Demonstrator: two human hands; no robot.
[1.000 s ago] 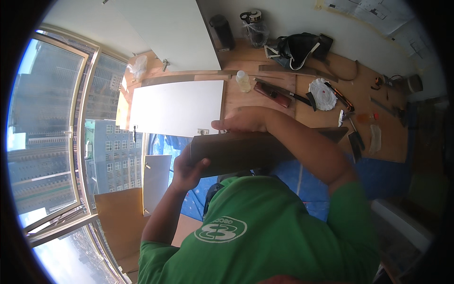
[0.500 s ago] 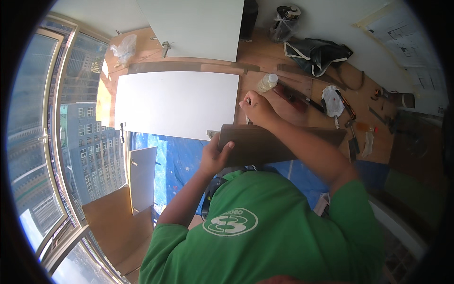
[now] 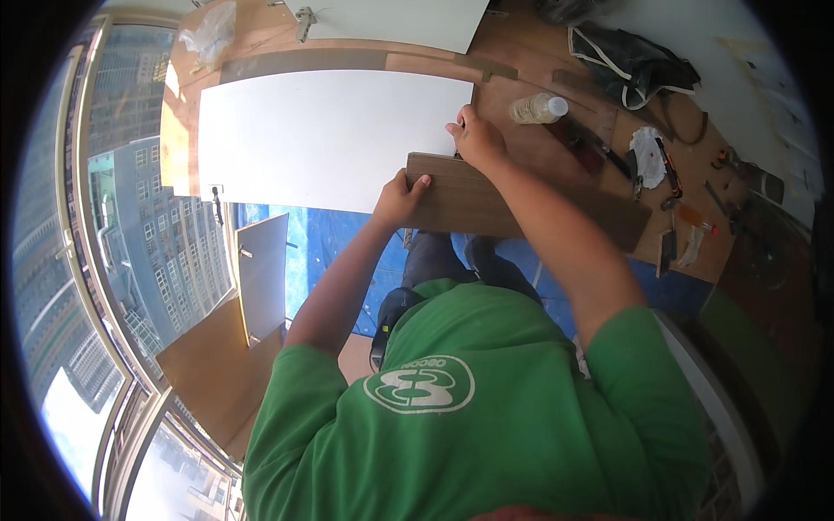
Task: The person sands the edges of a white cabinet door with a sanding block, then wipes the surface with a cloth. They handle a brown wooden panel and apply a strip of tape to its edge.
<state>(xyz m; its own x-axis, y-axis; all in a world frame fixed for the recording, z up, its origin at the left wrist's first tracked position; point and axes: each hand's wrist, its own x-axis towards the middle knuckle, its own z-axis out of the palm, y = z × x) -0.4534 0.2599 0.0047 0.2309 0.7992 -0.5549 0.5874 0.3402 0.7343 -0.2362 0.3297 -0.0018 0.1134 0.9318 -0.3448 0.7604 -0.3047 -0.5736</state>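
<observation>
My left hand [image 3: 401,198] grips the left end of a long brown wooden board [image 3: 504,198], thumb on its face and fingers beneath. The board tilts across in front of me and hides the near right corner of a large white panel [image 3: 321,135] lying on the workbench. Just beyond the board's far edge, my right hand [image 3: 479,139] is closed in a pinch at the white panel's right end. Something small and dark shows at its fingers, too little to name. A clear bottle with a white cap [image 3: 539,108] stands tilted in view to the right of that hand.
On the wooden bench [image 3: 521,65] lie a dark bag [image 3: 634,65], a crumpled white cloth [image 3: 647,154] and several hand tools. A pale door panel with a hinge [image 3: 391,22] is at the back. Blue sheeting [image 3: 334,252] covers the floor; windows [image 3: 130,208] run along the left.
The view has shifted. The board has moved farther over the white panel's near right corner, carried by my left hand. My right hand has come closer to the panel's right edge.
</observation>
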